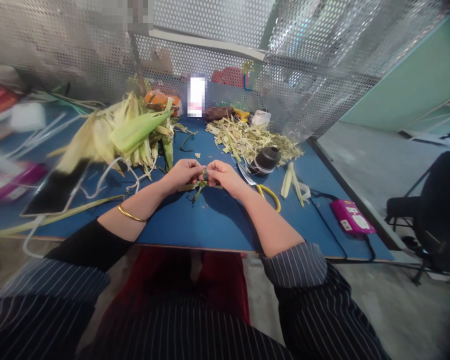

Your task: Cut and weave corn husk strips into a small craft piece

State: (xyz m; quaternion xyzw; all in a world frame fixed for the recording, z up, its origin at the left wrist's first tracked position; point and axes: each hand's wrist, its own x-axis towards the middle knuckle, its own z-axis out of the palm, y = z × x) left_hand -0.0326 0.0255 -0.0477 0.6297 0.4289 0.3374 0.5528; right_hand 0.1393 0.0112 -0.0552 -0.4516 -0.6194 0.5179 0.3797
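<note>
- The husk (200, 188) is at the middle of the worktop (210, 227), between the left and right edges and set in from the near edge.
- Left hand (183, 175) and right hand (225, 176) meet over it, neither clearly nearer; the fingertips of the two are almost touching.
- Fingers of both hands are closed in a pinch, thumb against forefinger, on a small upper part of the husk; blur hides exactly where each one grips.
- From the fingers, the rest of the husk lies below them and toward the near edge: a ragged green end drops that way, while paler parts reach sideways under each hand.
- Its long axis seems to run crosswise, roughly along the near edge, though the hands cover much of it and I cannot be sure.
- The relation that matters most looks to be that short gap between the two pinches, with the loose end on the near-edge side.
- The scissors (263, 190) lie beside the right forearm, blades toward the far edge, yellow handles toward the near edge; the right hand is nearer to them.
- The spool (267, 159) is just past the blades, toward the far right corner.
- The husk pile (135, 132) sits toward the far left corner, beyond the left hand.
</note>
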